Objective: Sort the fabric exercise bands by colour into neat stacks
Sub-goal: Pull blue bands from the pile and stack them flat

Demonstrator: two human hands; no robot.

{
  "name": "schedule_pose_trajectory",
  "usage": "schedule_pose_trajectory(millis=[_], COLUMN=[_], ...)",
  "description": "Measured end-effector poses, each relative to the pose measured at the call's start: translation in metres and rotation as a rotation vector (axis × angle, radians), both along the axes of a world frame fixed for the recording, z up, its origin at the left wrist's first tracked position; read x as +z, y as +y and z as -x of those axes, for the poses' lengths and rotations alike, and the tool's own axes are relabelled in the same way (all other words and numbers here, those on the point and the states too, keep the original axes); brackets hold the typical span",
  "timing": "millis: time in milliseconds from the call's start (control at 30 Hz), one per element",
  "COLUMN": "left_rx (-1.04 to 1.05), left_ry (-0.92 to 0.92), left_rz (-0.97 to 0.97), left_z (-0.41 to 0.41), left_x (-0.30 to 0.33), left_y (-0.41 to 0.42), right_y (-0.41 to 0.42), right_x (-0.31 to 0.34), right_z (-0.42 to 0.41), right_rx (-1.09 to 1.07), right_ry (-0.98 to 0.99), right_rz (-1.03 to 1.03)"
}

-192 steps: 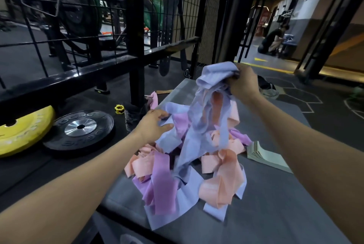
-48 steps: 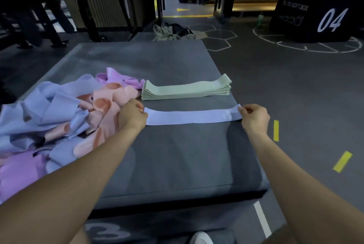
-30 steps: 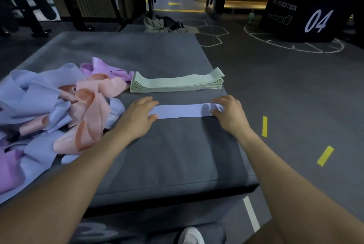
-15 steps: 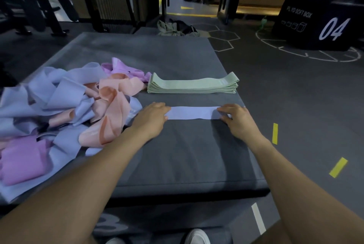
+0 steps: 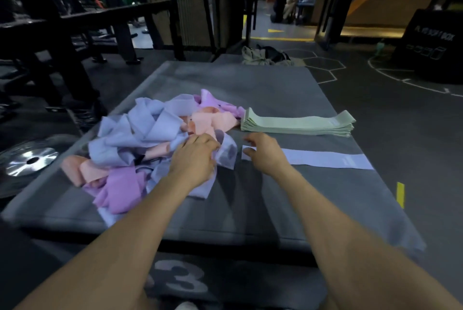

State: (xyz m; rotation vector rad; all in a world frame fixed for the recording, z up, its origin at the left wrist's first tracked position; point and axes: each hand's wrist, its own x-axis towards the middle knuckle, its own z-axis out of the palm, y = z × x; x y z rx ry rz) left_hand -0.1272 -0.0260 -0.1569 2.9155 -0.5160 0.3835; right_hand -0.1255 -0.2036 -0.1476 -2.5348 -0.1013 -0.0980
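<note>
Left hand (image 5: 194, 157) on tangled bands (image 5: 140, 144); right hand (image 5: 265, 153) over blue band (image 5: 325, 159).

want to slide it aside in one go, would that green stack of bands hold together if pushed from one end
Probably not. The green stack is thin, loose fabric layers, so the upper bands would likely shear or buckle. It looks light and floppy, and the grey mat seems grippy; lifting from underneath is safer.

On the flat dark-grey padded box top (image 5: 263, 199), a tangled fabric band heap (image 5: 150, 144) mixes lavender-blue, peach and violet, beside a pale-green folded band stack (image 5: 298, 123) and one lavender-blue flat band (image 5: 325, 159).
</note>
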Motion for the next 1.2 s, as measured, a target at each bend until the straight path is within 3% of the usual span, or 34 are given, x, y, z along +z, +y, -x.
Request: schedule_pose_trajectory(millis=[333,633,800,1033,1200], left_rx=[0.129,0.145,0.111,-0.046,-0.182], left_ry=[0.124,0.14,0.104,0.046,0.092], left_rz=[0.156,0.173,0.264,0.816,1.049], left_z=[-0.003,0.005,0.008,0.016,0.023], left_x=[0.001,0.01,0.019,0.038,0.051], left_y=[0.051,0.049,0.04,-0.002,-0.028], right_y=[0.042,0.039,0.029,0.012,0.002], right_x=[-0.006,0.004,0.031,0.048,0.059], right_z=[-0.012,-0.009,0.0,0.012,0.022], right_rx=[0.214,-0.011,-0.068,-0.123,-0.083], right_ry=[0.141,-0.132,-0.284,-0.227,-0.181], right_rz=[0.203,0.194,-0.122,-0.556,-0.982])
